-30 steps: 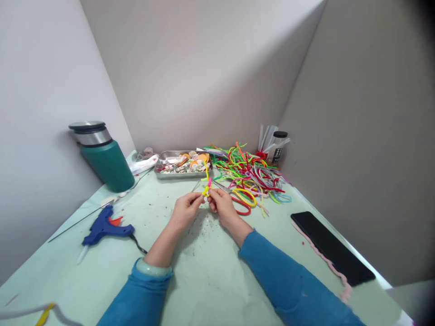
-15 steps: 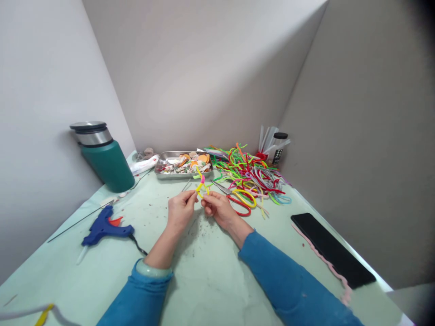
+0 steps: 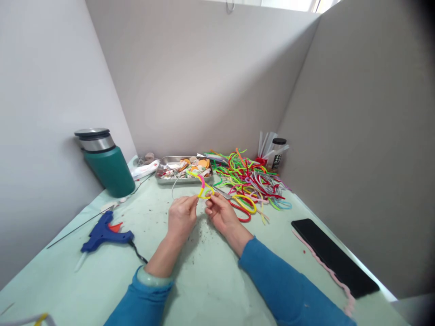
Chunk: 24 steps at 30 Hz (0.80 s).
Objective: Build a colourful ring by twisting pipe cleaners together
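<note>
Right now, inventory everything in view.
bent strand: one, yellow-pink, in both hands
fuzzy strands: many, multicoloured, back right
scissors: one, red-yellow handles, centre
tray: one, silver, back centre
bottle: one, green, back left
glue gun: one, blue, left
rod: one, dark, left
slab: one, black, right
strip: one, pink, beside slab
jar: one, black-lidded, back right
sticks: several, whitish, beside jar
packet: one, white, beside tray
table: one, mint, beneath
walls: three, grey, around
left hand: one, blue-sleeved, centre
right hand: one, blue-sleeved, centre

On a pale green worktop, a teal bottle stands at the left, beyond a blue glue gun. A pink strip runs along a flat black slab at right. A black-lidded jar stands in the far right corner.
</note>
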Each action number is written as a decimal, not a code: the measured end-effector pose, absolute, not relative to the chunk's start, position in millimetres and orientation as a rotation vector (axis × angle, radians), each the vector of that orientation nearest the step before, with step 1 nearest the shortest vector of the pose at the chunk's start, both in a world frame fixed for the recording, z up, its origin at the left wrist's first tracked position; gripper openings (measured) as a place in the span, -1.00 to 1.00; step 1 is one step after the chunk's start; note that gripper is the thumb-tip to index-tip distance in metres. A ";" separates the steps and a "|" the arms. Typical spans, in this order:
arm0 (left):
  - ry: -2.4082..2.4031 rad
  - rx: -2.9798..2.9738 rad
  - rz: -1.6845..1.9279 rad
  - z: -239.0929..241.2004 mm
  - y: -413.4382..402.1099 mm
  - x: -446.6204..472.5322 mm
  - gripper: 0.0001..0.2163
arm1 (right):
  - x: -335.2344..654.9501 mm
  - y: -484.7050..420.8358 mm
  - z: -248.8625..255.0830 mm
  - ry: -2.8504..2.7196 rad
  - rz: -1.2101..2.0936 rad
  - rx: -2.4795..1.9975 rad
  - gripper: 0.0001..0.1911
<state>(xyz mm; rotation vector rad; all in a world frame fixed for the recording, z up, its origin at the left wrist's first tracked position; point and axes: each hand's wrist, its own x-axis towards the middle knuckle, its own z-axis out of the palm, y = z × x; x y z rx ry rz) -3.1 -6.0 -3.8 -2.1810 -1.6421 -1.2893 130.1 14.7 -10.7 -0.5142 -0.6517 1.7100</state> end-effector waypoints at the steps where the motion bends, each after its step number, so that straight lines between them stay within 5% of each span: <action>1: -1.642 -2.181 -1.288 -4.3 -5.8 -3.3 -0.76 | 130.4 14.4 -10.4 -0.639 1.746 -0.470 -0.84; 13: -1.759 -2.113 -1.426 -2.0 -6.6 -3.9 -0.76 | 129.0 14.2 -16.7 -0.502 1.918 -0.407 -0.85; 24: -1.918 -2.194 -0.964 -3.7 -7.8 -4.1 -0.76 | 128.4 5.3 -3.0 -1.032 1.377 -0.463 -0.77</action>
